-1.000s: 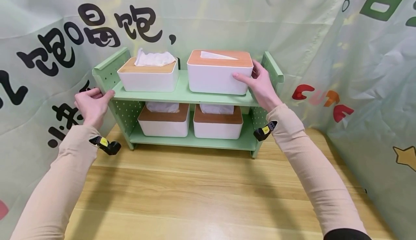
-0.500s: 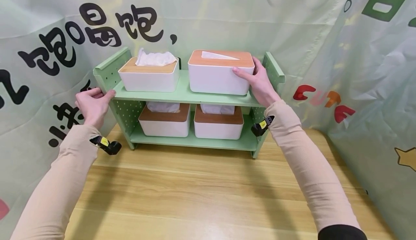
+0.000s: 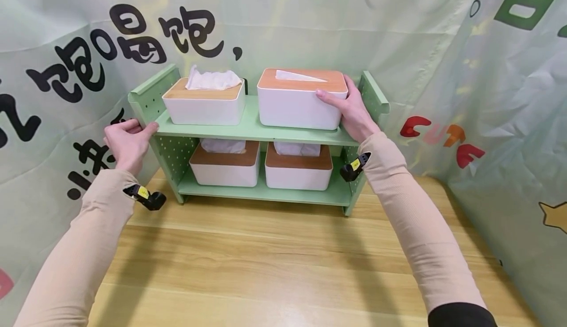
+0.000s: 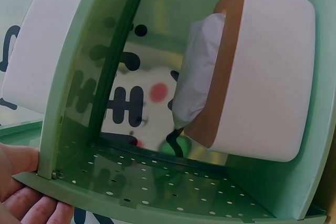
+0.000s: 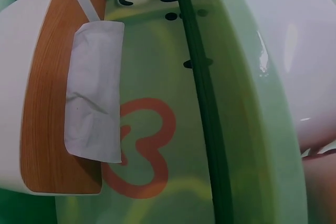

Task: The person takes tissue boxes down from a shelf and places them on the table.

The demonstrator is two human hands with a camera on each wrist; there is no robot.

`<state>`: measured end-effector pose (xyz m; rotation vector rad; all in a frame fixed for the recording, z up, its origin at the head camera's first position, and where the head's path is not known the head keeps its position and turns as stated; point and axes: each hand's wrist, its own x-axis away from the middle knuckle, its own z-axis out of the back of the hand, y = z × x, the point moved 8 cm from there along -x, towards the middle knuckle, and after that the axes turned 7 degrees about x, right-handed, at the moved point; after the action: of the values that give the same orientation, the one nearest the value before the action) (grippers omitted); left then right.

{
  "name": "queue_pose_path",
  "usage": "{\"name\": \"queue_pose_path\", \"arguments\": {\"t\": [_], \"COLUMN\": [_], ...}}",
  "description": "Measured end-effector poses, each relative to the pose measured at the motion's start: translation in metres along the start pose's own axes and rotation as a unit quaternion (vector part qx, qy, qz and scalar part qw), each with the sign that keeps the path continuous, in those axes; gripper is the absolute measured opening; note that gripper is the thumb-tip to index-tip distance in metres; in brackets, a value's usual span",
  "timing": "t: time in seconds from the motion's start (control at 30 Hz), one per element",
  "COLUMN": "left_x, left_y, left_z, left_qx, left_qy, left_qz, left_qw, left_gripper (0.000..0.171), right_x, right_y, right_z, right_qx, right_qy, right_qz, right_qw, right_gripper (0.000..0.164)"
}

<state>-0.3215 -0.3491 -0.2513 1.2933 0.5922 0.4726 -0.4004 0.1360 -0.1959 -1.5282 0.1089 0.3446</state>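
Note:
A green two-tier shelf (image 3: 250, 120) stands on the table. At its right end, my right hand (image 3: 354, 110) holds the taller white tissue box (image 3: 292, 106), thumb on the front face and fingers round the right end. This box has a wood-look lid with a pointed tissue in its slot, and sits on the upper board. My left hand (image 3: 127, 142) grips the front edge of the shelf's left side, its fingers (image 4: 39, 208) outside the perforated panel (image 4: 142, 182). Beside the taller box on the upper board is a lower tissue box (image 3: 204, 111) with a bunched tissue.
On the lower board are two more tissue boxes, one left (image 3: 223, 175) and one right (image 3: 298, 177), both with brown lids and tissues showing. The wooden table (image 3: 266, 258) extends in front of the shelf. A printed cloth (image 3: 398, 46) hangs behind and at the sides.
My right wrist and forearm have shifted slightly left, while the hand keeps its hold on the tissue box. The left hand stays at the shelf's side. The whole view has drifted slightly.

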Motion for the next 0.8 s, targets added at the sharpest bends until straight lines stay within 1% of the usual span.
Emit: {"name": "queue_pose_path", "arguments": {"t": [0.2, 0.43, 0.63, 0.8], "left_x": [-0.0008, 0.0003, 0.0005, 0.0006], "left_y": [-0.0005, 0.0006, -0.0002, 0.0001], "left_z": [0.0006, 0.0012, 0.0012, 0.0009], "left_qx": [0.004, 0.008, 0.012, 0.012], "left_qy": [0.005, 0.004, 0.005, 0.003], "left_qz": [0.007, 0.005, 0.01, 0.01], "left_qw": [1.0, 1.0, 0.9999, 0.9999], "left_gripper": [0.055, 0.054, 0.055, 0.054], "right_x": [-0.003, -0.0061, -0.0077, -0.0084], "right_y": [0.0019, 0.0028, 0.004, 0.0043], "right_z": [0.0019, 0.0034, 0.0027, 0.004], "right_qx": [0.021, 0.031, 0.024, 0.031], "right_qy": [0.011, 0.008, -0.001, -0.004], "right_qz": [-0.004, -0.013, -0.016, -0.015], "right_qw": [1.0, 0.999, 1.0, 0.999], "right_gripper": [0.09, 0.101, 0.105, 0.105]}}
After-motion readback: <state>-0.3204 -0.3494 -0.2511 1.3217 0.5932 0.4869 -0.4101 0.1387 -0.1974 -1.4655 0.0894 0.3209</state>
